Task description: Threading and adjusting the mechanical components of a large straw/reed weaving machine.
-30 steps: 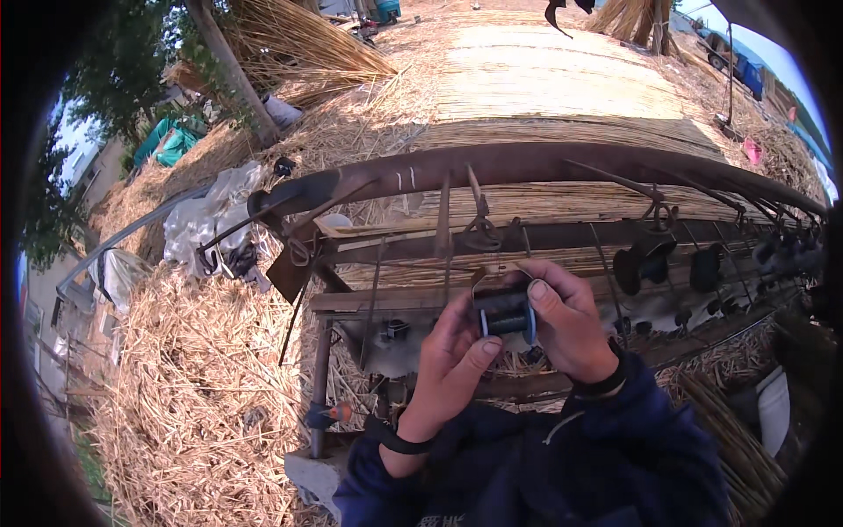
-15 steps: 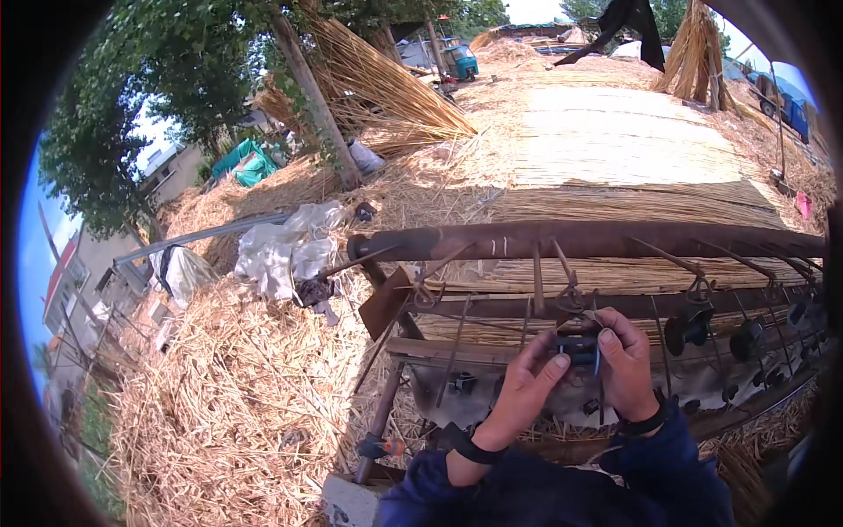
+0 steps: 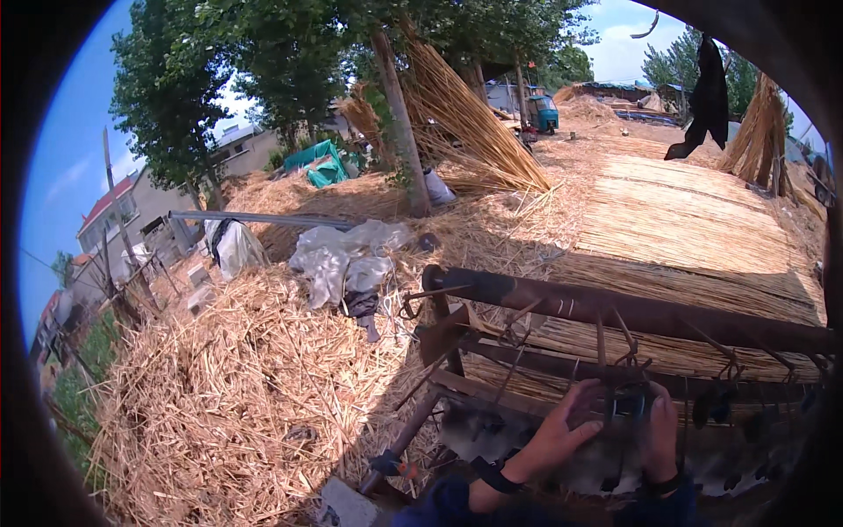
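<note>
A dark spool (image 3: 629, 403) with a pale rim is between my hands at the lower right, in shadow among the hooks and rods of a rusty metal frame (image 3: 553, 294). My left hand (image 3: 562, 439) has its fingers curled at the spool's left side, thumb below. My right hand (image 3: 660, 432) grips it from the right, thumb along its edge. More dark spools (image 3: 716, 402) hang on rods farther right. A long mat of straight reeds (image 3: 676, 220) stretches out behind the frame.
Loose straw (image 3: 219, 378) is heaped left of the frame, with crumpled plastic sheeting (image 3: 342, 255) and a metal rail (image 3: 255, 216) behind it. Leaning reed bundles (image 3: 474, 123), a tree trunk (image 3: 399, 132), a green tarp (image 3: 325, 162) and a teal vehicle (image 3: 544, 112) stand farther back.
The view has swung up and leftward, bringing more yard and trees into sight; the frame and my hands now sit lower right. Both hands remain around the spool.
</note>
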Action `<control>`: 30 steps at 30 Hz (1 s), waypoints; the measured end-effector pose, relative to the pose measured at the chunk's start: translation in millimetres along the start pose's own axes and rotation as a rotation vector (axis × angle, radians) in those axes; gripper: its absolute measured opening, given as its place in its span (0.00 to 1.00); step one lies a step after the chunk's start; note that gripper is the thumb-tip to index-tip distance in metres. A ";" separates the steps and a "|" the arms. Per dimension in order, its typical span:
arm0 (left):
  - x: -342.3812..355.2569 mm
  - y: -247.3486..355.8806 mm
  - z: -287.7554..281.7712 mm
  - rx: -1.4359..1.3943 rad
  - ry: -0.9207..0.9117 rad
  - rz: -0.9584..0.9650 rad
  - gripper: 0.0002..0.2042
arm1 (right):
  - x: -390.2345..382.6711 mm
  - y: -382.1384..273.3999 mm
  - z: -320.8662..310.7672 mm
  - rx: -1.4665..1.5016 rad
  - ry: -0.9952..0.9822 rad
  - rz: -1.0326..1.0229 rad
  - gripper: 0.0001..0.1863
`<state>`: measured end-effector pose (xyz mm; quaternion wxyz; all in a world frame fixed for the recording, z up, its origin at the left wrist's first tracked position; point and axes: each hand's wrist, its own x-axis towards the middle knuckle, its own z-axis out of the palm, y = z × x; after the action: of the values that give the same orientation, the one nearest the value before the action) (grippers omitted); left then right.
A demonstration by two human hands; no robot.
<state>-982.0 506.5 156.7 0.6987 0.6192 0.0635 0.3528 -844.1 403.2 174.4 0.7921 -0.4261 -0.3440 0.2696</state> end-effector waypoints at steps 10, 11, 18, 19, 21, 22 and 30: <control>27.2 -224.8 -120.7 0.840 0.577 -0.252 0.34 | -88.4 76.7 -92.5 -1.433 -0.663 -0.353 0.13; 32.8 -237.9 -124.9 1.035 0.664 -0.196 0.34 | -79.7 58.5 -71.0 -1.260 -0.626 -0.279 0.11; 23.7 -258.7 -116.1 0.918 0.424 -0.167 0.16 | -85.3 59.5 -57.4 -1.258 -0.515 -0.320 0.08; 10.0 -254.9 -111.4 0.955 0.496 -0.208 0.15 | -84.5 61.8 -58.2 -1.252 -0.521 -0.318 0.08; -30.2 -241.9 -100.8 0.808 0.505 -0.237 0.14 | -84.8 62.9 -61.7 -1.202 -0.533 -0.196 0.09; -51.5 -235.3 -96.5 0.820 0.495 -0.226 0.14 | -84.5 63.4 -61.1 -1.198 -0.534 -0.202 0.09; -85.5 -175.5 -111.2 0.729 0.373 -0.327 0.14 | -83.0 56.6 -58.1 -1.213 -0.500 -0.138 0.07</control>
<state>-1031.3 551.6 -57.9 0.4579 0.7328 0.4058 0.2979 -858.0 342.8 76.2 0.3232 -0.6984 -0.6350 0.0672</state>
